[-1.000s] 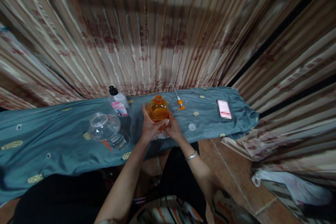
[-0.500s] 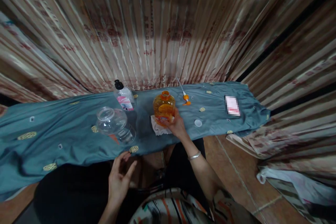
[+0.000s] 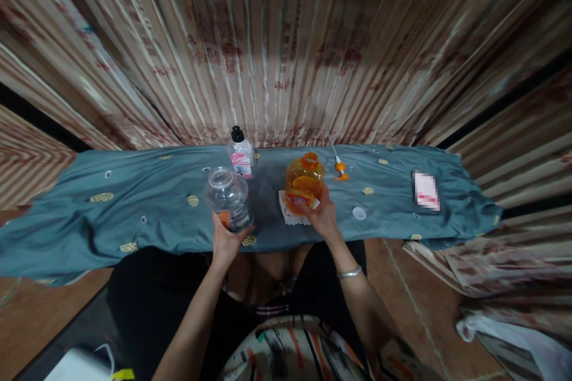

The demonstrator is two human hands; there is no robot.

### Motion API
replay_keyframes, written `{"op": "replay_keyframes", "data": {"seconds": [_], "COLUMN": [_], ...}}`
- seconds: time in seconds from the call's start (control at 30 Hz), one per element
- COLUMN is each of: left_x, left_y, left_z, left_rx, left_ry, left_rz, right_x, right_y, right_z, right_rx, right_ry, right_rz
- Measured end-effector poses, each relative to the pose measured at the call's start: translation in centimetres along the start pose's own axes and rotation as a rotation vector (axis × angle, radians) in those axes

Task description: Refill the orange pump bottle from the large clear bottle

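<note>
I have the left hand [image 3: 226, 242] with fingers wrapped low round the jar [image 3: 226, 193]; the right hand [image 3: 323, 214] clasps the bottle [image 3: 304, 181], the pump [image 3: 341, 169] lying just beyond its fingers.

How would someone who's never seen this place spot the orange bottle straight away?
Start at the striped curtain; before it runs a blue-green cloth. Near the cloth's middle, the person's right hand grips the orange bottle, an orange pump lying just right of it. Its amber see-through body sets it apart from the clear bottle and black-capped bottle to its left.
</note>
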State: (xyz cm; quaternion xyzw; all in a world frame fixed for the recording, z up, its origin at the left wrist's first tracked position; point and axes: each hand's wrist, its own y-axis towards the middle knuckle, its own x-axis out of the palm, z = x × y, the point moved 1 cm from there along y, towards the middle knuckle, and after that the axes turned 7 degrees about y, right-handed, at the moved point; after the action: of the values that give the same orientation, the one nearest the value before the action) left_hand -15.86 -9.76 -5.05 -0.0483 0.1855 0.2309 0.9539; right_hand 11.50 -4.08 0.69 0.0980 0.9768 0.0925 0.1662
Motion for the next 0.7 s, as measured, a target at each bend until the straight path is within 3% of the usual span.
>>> {"op": "replay_keyframes", "data": {"seconds": [0.17, 0.33, 0.47, 0.63, 0.7], "left_x": [0.1, 0.1, 0.1, 0.0, 0.0], "left_y": [0.5, 0.5, 0.6, 0.8, 1.0], "left_z": [0.6, 1.0, 1.2, 1.1, 1.1], "left_rx": [-0.089, -0.115, -0.109, -0.098, -0.094], "left_ry": [0.151, 0.194, 0.195, 0.182, 0.174], "left_rz": [0.058, 0.033, 0.009, -0.01, -0.019], "right_x": [0.0, -0.2, -0.8, -2.0, -1.7], "right_y": [-0.8, -1.3, -1.4, -3.6, -5.2], "right_z": [1.0, 1.0, 0.9, -1.7, -3.6], "right_rx": [-0.014, -0.035, -0.077, -0.261, -0.385], "right_ry": [-0.004, 0.025, 0.012, -0.131, -0.124], "right_rz": [0.0, -0.034, 0.015, 0.208, 0.209]}}
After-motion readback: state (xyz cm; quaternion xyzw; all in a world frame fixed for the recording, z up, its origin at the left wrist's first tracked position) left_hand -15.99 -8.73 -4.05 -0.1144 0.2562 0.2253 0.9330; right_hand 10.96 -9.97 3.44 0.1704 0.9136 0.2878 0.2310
